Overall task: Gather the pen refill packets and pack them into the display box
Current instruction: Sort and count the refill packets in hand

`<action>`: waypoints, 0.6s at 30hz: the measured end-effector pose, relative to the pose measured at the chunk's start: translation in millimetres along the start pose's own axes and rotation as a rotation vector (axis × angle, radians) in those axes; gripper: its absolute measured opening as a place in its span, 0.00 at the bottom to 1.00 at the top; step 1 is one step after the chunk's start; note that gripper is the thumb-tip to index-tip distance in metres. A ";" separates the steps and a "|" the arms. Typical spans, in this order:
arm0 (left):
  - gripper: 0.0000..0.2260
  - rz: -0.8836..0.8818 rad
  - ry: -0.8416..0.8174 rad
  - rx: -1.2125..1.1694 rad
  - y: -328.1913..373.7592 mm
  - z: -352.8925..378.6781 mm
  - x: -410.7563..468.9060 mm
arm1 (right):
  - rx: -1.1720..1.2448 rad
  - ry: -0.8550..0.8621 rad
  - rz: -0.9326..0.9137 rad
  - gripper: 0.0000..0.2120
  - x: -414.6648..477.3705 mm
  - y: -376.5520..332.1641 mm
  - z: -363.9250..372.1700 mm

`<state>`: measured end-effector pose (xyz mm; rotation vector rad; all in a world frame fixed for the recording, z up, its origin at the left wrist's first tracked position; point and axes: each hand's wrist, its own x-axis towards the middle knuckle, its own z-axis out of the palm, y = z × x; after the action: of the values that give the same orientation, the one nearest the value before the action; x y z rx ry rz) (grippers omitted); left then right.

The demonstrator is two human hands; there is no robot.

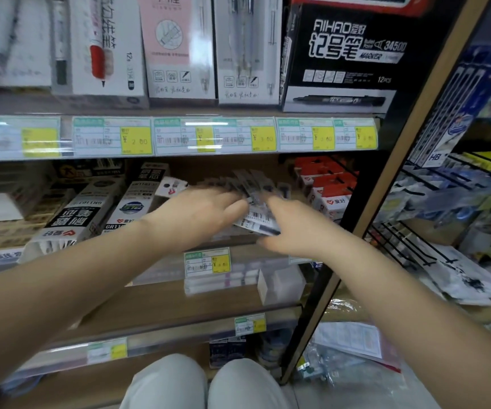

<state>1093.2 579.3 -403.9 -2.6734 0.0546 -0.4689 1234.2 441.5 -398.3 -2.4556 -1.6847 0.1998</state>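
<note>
Hands both reached into the middle shelf [244,255]. Left hand [206,208] is spread, fingers nearly straight, and laid flat on the refill packets [257,218]; nothing is gripped by it. Right hand [291,228] is set against the near end of the same pile, thumb low. Its fingertips are lost in motion blur, so a pinch or a flat press cannot be told apart.

The packets are fanned in a loose heap on the shelf, between the white-and-black boxes [73,214] on the left and the red boxes [327,184] on the right. The far ends of the packets are smeared to grey. Only a barcode strip is made out between the two hands. The display box cannot be picked out with certainty; much of the pile's base is hidden by the hands.

Readable text:
- The black carton [341,54] on the upper shelf is marked "AIHAO", "MARKER", "34500" and "12PCS".
- "GR1103" is printed upside-down on a white-and-black box, and "GR1102" on the box beside it [147,184].
- "¥ 2.80" is shown on one yellow price tag [136,140]; the other tags are too blurred to read.
- "HB" is seen on a hanging pack [434,157] on the right-hand rack.

Knees in light trousers [203,382] are cut off by the bottom edge.
</note>
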 end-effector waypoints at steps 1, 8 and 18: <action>0.24 -0.003 0.050 0.002 0.6 2.5 -0.6 | 0.030 0.015 -0.007 0.22 -0.2 -1.9 4.5; 0.26 -0.464 0.467 -0.273 34.2 7.8 -19.9 | 0.181 0.303 0.207 0.08 -16.9 -10.6 30.4; 0.19 -1.324 0.526 -1.878 95.6 15.2 4.8 | 0.206 0.325 0.209 0.23 -36.8 -51.4 61.0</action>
<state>1106.0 497.9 -455.0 -3.4102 -2.2141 -2.4499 1162.0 428.6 -446.8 -2.3530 -1.2142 -0.0041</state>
